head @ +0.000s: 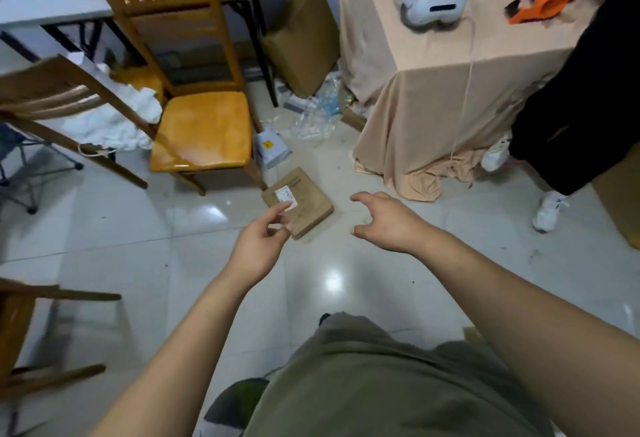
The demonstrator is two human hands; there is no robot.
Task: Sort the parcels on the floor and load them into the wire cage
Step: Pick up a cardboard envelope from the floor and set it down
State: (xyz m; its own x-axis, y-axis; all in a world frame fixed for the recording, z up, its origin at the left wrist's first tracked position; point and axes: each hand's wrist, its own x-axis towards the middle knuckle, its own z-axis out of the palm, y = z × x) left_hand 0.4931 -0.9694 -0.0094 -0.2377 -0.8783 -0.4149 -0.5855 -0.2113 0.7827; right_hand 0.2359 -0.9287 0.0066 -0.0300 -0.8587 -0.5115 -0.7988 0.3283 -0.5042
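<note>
Left fingers loosely curled, forefinger stretched out over the near left corner of the brown parcel, nothing clasped in them. Whether that fingertip actually touches the cardboard can't be told from here. Right fingers spread and hooked like a claw just right of the parcel, empty, clear of it. Behind them the left hand and right hand flank the parcel's near end, bare forearms running back toward the camera.

The parcel is flat, tan cardboard, slim, lying square on the floor and turned at an angle, with a small white label on its left side.

The floor is glossy pale tile, glare spots on it, a bit scuffed. Just beyond the parcel lies a white poly bag with a yellow sticker. Beyond-left stands a wooden chair. Further back there's crumpled clear plastic and a big brown package leaning upright. To the right of the parcel is a table draped in peach cloth, and beside it another person's white shoe.
</note>
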